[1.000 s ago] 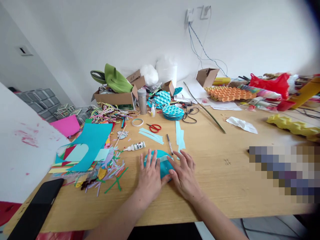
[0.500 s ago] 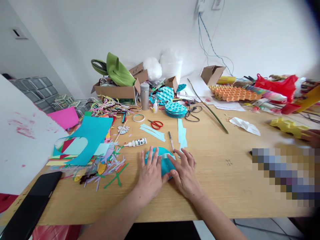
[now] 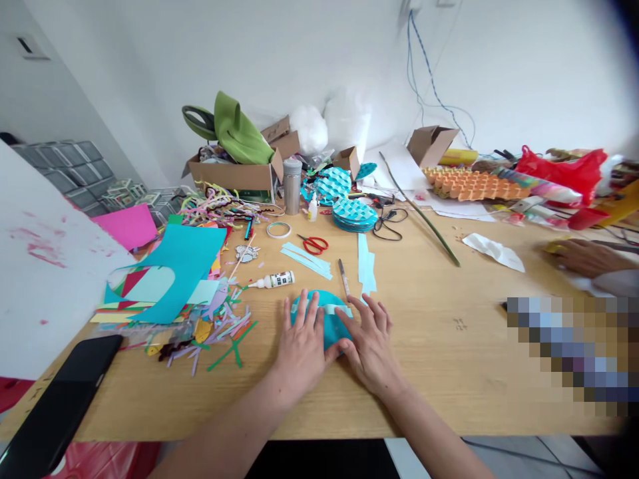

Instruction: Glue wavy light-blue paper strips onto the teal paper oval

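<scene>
A round teal paper disc (image 3: pixel 327 299) lies on the table before me, partly covered by my hands. Across it runs a light blue paper strip (image 3: pixel 329 309). My left hand (image 3: pixel 305 336) rests flat on the disc's left side with fingers stretched out. My right hand (image 3: pixel 370 339) lies on its right edge, fingers spread, the index fingertip on the strip. The two thumbs nearly meet at the lower part of the disc. Just beyond are a pen (image 3: pixel 343 276), a white glue bottle (image 3: pixel 274 280), and light blue strips (image 3: pixel 367 263).
Red-handled scissors (image 3: pixel 314 245), a tape roll (image 3: pixel 278 230) and more strips (image 3: pixel 305 259) lie farther back. Coloured paper scraps (image 3: pixel 219 339) and a teal sheet (image 3: pixel 194 259) cover the left. Woven teal discs (image 3: pixel 354 216) stand behind. Another person's hand (image 3: pixel 589 257) is at the right.
My hands stay pressed on the disc with almost no movement. The view has shifted slightly. At the right, the other person's hand has come farther in over the yellow egg-carton piece.
</scene>
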`<state>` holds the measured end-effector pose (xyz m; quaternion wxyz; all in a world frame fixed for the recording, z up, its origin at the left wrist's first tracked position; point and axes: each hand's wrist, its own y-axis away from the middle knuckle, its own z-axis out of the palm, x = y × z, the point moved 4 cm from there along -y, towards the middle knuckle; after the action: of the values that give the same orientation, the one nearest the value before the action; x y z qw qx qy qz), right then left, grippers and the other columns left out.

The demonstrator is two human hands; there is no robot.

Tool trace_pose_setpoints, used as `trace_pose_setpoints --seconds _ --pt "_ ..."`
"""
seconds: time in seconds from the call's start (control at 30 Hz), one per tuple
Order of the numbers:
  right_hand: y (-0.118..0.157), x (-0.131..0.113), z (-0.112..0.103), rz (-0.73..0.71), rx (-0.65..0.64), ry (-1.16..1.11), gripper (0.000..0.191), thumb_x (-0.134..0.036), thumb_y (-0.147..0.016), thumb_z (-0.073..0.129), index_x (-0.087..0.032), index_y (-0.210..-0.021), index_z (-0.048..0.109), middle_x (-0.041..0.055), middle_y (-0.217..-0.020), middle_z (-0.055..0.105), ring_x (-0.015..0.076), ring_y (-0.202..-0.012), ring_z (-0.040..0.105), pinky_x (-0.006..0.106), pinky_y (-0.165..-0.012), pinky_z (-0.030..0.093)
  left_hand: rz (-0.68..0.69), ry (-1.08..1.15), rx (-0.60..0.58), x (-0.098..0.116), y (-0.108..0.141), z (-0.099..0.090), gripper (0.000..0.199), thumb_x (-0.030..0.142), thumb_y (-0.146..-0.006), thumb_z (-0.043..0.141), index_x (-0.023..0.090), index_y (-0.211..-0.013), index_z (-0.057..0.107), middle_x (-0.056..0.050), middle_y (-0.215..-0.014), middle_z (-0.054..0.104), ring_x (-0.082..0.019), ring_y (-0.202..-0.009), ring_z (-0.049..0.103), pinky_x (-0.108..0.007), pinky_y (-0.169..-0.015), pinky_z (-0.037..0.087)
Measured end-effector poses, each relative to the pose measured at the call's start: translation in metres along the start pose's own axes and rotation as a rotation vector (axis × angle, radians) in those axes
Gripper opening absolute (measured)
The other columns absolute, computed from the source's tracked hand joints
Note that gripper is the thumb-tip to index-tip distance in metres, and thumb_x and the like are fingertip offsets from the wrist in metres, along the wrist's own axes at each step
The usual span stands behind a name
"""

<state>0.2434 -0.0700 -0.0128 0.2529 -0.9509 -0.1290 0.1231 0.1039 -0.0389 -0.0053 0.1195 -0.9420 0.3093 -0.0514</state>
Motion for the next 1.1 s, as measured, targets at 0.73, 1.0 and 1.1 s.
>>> trace_pose_setpoints --seconds 0.73,1.0,1.1 --pt "-0.0014 0.0015 0.0033 0.097 -0.099 0.024 0.054 -0.058 -0.095 0.029 -0.027 -0.123 0.063 0.0099 -0.141 0.044 0.0337 -0.138 0.023 0.057 -0.113 0.017 -0.013 0.02 -0.028 -0.0008 0.0007 0.0015 0.063 0.058 -0.096 0.03 0.014 -0.136 0.051 -0.012 -0.153 0.035 -0.035 -0.145 0.02 -0.063 -0.114 0.022" --pt "-0.0025 0.0009 0.0031 0.101 -0.089 0.013 0.055 -0.059 -0.095 0.028 -0.028 -0.122 0.064 0.0097 -0.14 0.045 0.033 -0.138 0.025 0.056 -0.113 0.018 -0.016 0.026 -0.048 -0.0011 0.0003 0.0008 0.057 0.052 -0.096 0.034 0.015 -0.137 0.05 -0.011 -0.154 0.033 -0.034 -0.146 0.018 -0.062 -0.114 0.021" --pt "-0.0023 0.0012 0.0035 0.103 -0.086 0.014 0.056 -0.059 -0.096 0.026 -0.029 -0.121 0.065 0.0093 -0.139 0.045 0.0328 -0.138 0.025 0.056 -0.112 0.018 -0.016 0.034 -0.054 -0.0012 0.0004 -0.0008 0.059 0.053 -0.096 0.033 0.015 -0.137 0.05 -0.011 -0.154 0.034 -0.034 -0.146 0.017 -0.062 -0.114 0.021"
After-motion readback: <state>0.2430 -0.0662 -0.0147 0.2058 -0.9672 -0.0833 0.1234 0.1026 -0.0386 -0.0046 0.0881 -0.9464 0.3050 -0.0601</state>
